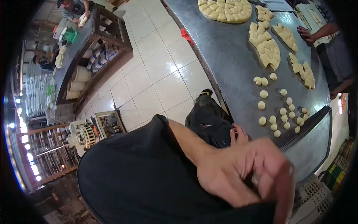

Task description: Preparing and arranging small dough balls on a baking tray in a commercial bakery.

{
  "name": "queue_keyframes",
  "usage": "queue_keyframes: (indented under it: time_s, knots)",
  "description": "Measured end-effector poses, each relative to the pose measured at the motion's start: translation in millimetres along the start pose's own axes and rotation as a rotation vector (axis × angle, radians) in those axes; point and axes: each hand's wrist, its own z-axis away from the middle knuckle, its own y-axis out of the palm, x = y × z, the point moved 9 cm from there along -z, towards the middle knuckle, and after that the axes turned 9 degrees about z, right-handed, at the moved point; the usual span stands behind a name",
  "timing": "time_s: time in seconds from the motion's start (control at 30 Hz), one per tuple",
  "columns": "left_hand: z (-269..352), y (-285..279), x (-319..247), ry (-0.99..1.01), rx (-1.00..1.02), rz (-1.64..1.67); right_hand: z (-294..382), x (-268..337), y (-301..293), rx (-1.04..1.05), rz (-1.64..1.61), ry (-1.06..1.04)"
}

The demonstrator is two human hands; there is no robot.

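Observation:
My left hand [246, 179] is large and blurred close to the camera, its fingers curled. It overlaps my right forearm [285, 184]; whether it grips the arm or holds anything is hidden. Beyond it, the fingers of my right hand [238, 133] show beside the table edge, near a dark trouser leg [207, 120]. They are slightly apart, with nothing visible in them. On the metal-topped table [223, 61] lie several small dough balls [272, 119]. Farther up are pieces of scored dough [265, 46] and a round of scored dough [225, 10].
A co-worker's hand [306, 34] rests at the table's far side. Dark-edged trays [310, 154] sit at its near right corner, above plastic crates [310, 196]. To the left are a tiled floor [153, 67], a machine [82, 135] and a workbench [81, 42] with people working.

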Motion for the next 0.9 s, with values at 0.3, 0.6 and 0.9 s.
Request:
queue_keyframes:
  time_s: [0.3,0.6,0.9]
  knots:
    - [-11,4,-16,0.016,0.004,-0.002,-10,-26,27,0.122,-0.11,0.046]
    - [-15,-18,-55,-0.115,0.083,-0.394,-24,9,-16,-0.052,-0.028,-0.029]
    - [-5,-293,-221,0.049,-1.019,-0.902,-69,26,-29,-0.012,0.058,-0.01]
